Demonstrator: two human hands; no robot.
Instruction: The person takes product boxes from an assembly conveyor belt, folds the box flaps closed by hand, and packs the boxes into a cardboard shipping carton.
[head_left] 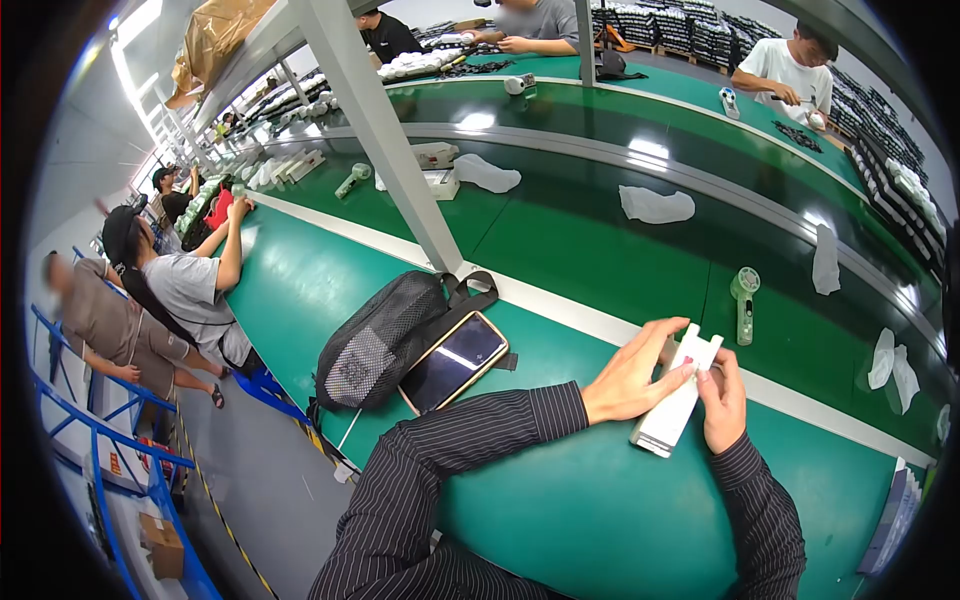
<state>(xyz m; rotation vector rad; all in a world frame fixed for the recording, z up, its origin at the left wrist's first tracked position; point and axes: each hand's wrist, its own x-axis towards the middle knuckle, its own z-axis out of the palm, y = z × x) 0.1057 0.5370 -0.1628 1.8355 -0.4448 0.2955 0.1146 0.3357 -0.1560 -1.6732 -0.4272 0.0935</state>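
A slim white box [672,412] is held at a tilt between my two hands above the green tabletop. Its far end has flaps standing up, and a small pink mark shows near that end. My left hand [632,375] grips the box from the left, thumb laid across its upper face. On the other side, my right hand [722,405] is closed around the box's right edge with the thumb near the flaps. Whether anything is inside the box cannot be seen. A pale green handheld fan [744,305] lies on the conveyor belt just beyond my right hand.
A black mesh bag [380,340] and a smartphone [455,362] lie left of my hands. White plastic sleeves [656,204] and another fan [352,181] rest on the belt. A grey metal post [380,130] rises at the table's edge. Co-workers sit left and across.
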